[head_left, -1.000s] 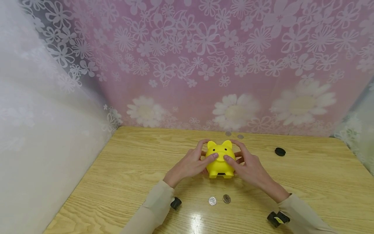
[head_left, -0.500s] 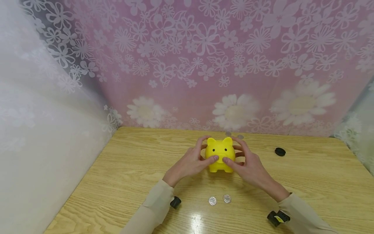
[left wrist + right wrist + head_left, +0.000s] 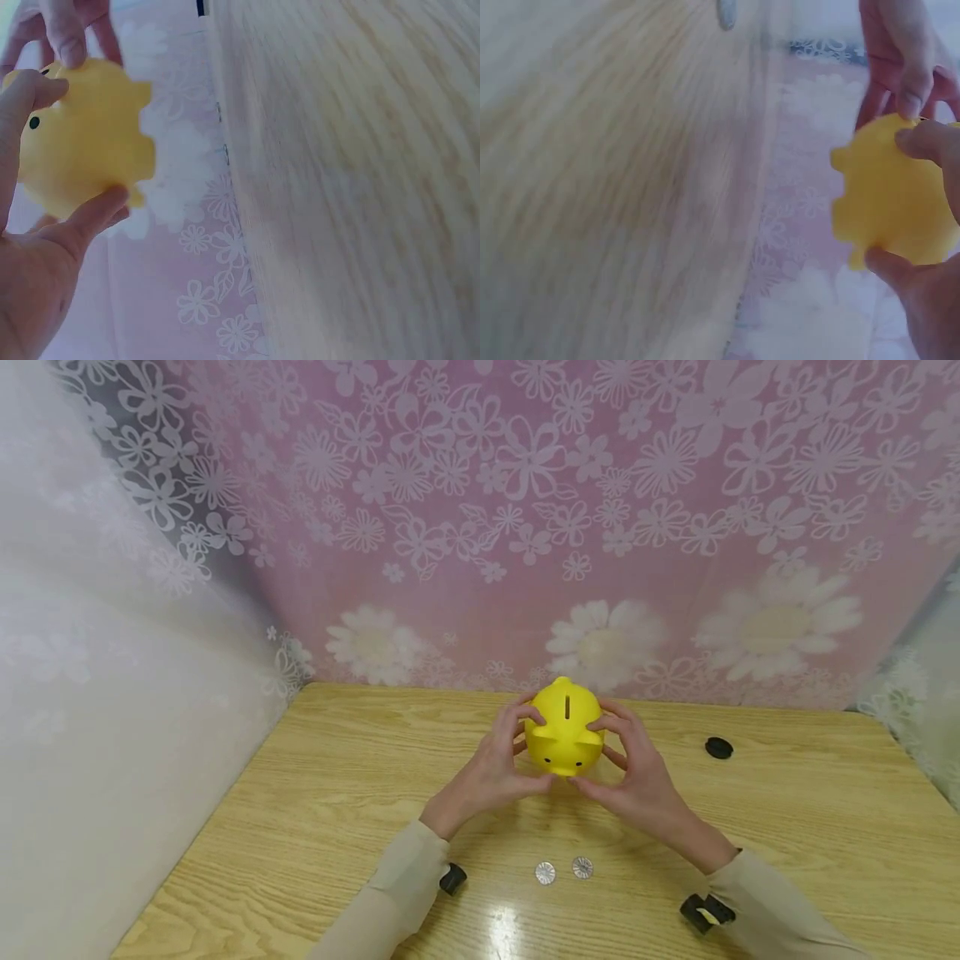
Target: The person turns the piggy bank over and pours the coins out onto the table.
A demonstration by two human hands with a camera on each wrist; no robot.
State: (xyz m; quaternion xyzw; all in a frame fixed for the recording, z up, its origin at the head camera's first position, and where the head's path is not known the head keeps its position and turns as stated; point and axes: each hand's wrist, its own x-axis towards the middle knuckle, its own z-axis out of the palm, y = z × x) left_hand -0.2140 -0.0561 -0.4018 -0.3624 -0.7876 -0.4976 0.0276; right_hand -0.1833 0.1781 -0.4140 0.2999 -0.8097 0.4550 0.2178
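Note:
In the head view a yellow piggy bank [image 3: 564, 731] is held off the table between both hands, its slotted top turned up to the camera and its snout facing the person. My left hand [image 3: 487, 767] grips its left side, and my right hand [image 3: 639, 772] grips the right side. Both thumbs lie near the snout end. In the left wrist view, the piggy bank's feet [image 3: 146, 154] point toward the tabletop with a gap between. The right wrist view shows the yellow body [image 3: 892, 199] between fingers of both hands. Its underside is hidden in the head view.
Two silver coins [image 3: 545, 872] lie on the wooden table [image 3: 360, 768] in front of the piggy bank. A black round cap [image 3: 718, 747] rests at the right. A pink floral curtain [image 3: 480, 527] hangs behind the table's far edge.
The piggy bank has been raised and tipped forward, so its coin slot now shows and its face points lower. Both hands moved with it. The coins at the far edge are now out of sight.

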